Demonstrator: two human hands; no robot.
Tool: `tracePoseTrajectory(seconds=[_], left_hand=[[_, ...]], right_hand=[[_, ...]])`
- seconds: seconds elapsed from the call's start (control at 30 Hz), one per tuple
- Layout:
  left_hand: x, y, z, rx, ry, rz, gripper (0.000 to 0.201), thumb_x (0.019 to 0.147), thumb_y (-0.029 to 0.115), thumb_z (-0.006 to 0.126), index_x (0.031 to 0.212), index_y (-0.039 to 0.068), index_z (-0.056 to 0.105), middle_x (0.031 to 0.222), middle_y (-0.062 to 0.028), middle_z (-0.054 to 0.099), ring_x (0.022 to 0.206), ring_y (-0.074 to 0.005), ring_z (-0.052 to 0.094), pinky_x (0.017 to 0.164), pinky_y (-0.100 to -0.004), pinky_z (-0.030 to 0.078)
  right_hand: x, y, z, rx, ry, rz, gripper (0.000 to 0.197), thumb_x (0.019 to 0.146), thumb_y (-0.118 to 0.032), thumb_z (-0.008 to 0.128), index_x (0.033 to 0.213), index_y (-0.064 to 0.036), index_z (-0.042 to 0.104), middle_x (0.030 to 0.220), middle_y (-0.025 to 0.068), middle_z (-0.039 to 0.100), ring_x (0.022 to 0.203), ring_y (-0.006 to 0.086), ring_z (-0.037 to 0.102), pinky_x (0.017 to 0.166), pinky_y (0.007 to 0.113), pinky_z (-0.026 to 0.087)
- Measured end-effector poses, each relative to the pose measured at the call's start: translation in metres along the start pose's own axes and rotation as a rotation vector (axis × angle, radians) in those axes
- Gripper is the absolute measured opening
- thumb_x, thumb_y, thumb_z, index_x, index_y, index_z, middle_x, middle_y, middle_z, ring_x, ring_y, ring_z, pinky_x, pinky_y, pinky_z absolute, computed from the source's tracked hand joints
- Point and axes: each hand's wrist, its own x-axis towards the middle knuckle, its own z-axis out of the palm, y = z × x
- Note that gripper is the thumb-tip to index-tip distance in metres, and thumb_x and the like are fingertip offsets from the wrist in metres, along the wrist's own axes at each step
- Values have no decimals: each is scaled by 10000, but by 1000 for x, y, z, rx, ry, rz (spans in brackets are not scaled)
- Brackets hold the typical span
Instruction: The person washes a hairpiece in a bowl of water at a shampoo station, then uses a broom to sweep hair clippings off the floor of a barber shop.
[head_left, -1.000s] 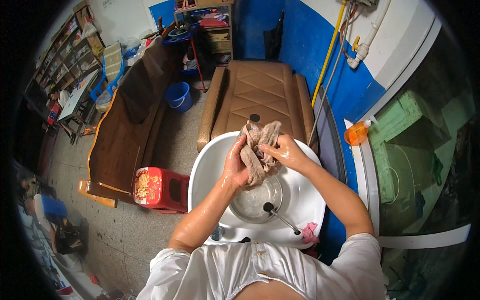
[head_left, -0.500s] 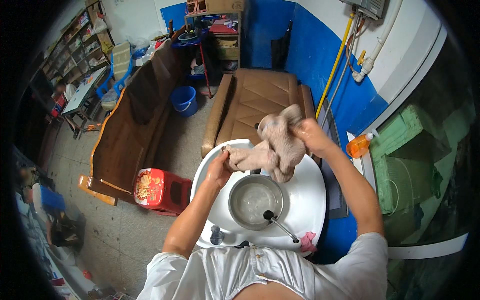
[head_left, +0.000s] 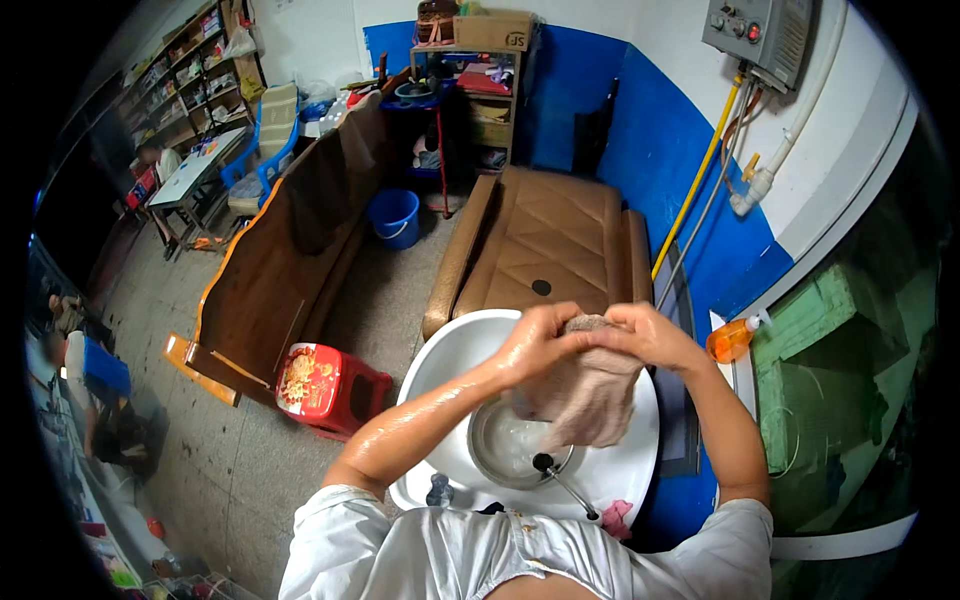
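Both my hands grip a wet-looking beige towel (head_left: 592,398) by its upper edge, and the rest of it hangs down in folds. My left hand (head_left: 543,345) pinches it at the left, and my right hand (head_left: 652,336) has hold at the right, with the fingertips almost meeting. The towel is slightly blurred. Behind its lower part sits a round metal basin (head_left: 486,457) with cloudy water, partly hidden. The basin stands in a white washbasin (head_left: 440,378), and the black-tipped faucet (head_left: 566,484) reaches over its near rim.
A pink cloth (head_left: 617,516) lies at the washbasin's near right rim. An orange pump bottle (head_left: 731,341) stands on the right ledge. Left are a red stool (head_left: 330,392) and a wooden bench (head_left: 262,290). Beyond are a brown padded recliner (head_left: 545,235) and a blue bucket (head_left: 395,218).
My hands have come together, the left moving right and the right moving down. The towel, stretched sideways between them before, now hangs in front of the basin. The view has shifted slightly.
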Motion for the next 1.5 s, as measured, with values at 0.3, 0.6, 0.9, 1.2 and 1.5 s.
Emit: tracePoseTrajectory(seconds=[0.3,0.6,0.9,1.2,1.5], left_hand=[[16,-50,-76,30,373,-87,229,811,201,530,934,8,525,726,-13,511,644,-76,447,581,-212,376],[-68,-140,-60,-197,304,-462,457,773,130,552,1186,68,367,1122,-129,454,959,-187,471,793,-280,389],[-244,-193,-135,-341,935,-738,446,774,95,473,1198,139,340,926,-34,514,731,-164,530,702,-330,398],[-236,-170,-119,-476,1001,-689,465,753,101,574,1160,91,349,947,-56,488,806,-163,532,644,-264,439],[-169,-162,-62,-247,483,-755,401,801,111,498,1184,69,389,1072,-109,486,924,-180,519,802,-292,403]], right_hand=[[-36,11,-11,231,78,-2,223,789,-153,571,927,23,562,804,-2,561,747,35,464,666,214,398],[38,81,-119,263,378,196,244,795,-177,544,974,-11,546,866,31,559,791,95,508,699,231,426],[67,59,-365,500,989,-135,200,791,-153,515,961,-48,515,903,105,563,783,219,560,691,359,487],[72,127,-371,582,1607,-144,246,784,-123,441,977,21,492,699,87,515,456,180,483,329,292,378],[-21,304,-156,-432,1096,100,112,795,-116,435,758,-29,495,763,114,531,705,239,503,629,340,409]])
